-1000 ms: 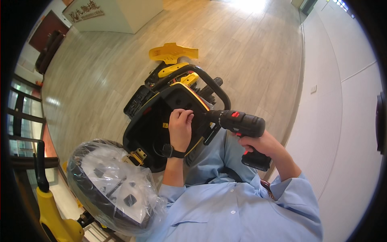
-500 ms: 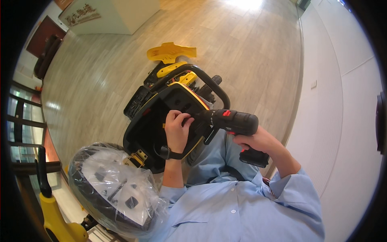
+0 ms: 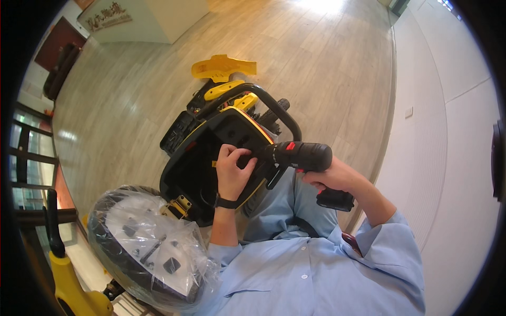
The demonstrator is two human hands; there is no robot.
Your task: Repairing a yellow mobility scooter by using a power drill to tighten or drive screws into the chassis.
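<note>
My right hand (image 3: 332,176) grips a black and red cordless drill (image 3: 303,157), its nose pointing left at the black and yellow ride-on machine (image 3: 211,152) lying on the floor. My left hand (image 3: 232,171) rests on the machine's black underside, fingers pinched around the drill's tip; whatever small part is under them is hidden. A black watch sits on my left wrist. A curved black handlebar (image 3: 274,108) arcs over the machine's far side.
A wheel wrapped in clear plastic (image 3: 147,247) lies at my lower left. A loose yellow plastic part (image 3: 221,67) lies on the wooden floor beyond the machine. A yellow frame piece (image 3: 68,284) and dark railings stand at the left; a white wall runs along the right.
The view has shifted slightly. My left hand has moved a little to the right on the machine's underside, closer to the drill's tip; the drill stays in my right hand.
</note>
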